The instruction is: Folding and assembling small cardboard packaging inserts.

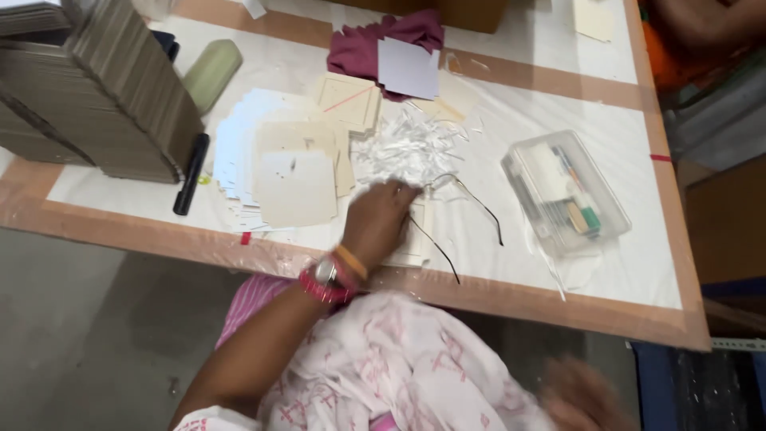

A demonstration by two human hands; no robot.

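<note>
My left hand (381, 219) reaches over the table's near edge, knuckles up, with bangles and a watch on the wrist. Its fingers press on a cream square card (415, 239) beside a thin black cord (479, 203) that loops across the white table cover (495, 128). The fingertips are hidden, so a grip is not visible. Just beyond the hand lies a heap of white paper shreds (411, 148). A spread pile of cream and white square cards (295, 172) sits to its left. My right hand (581, 393) is a blur low at the right, off the table.
A tall stack of cardboard sheets (96, 88) fills the far left, with a black marker (191, 174) and a green case (211, 72) beside it. A maroon cloth (363, 48) lies at the back, and a clear plastic box of stationery (562, 191) at the right. Another person in orange (686, 36) is at the top right.
</note>
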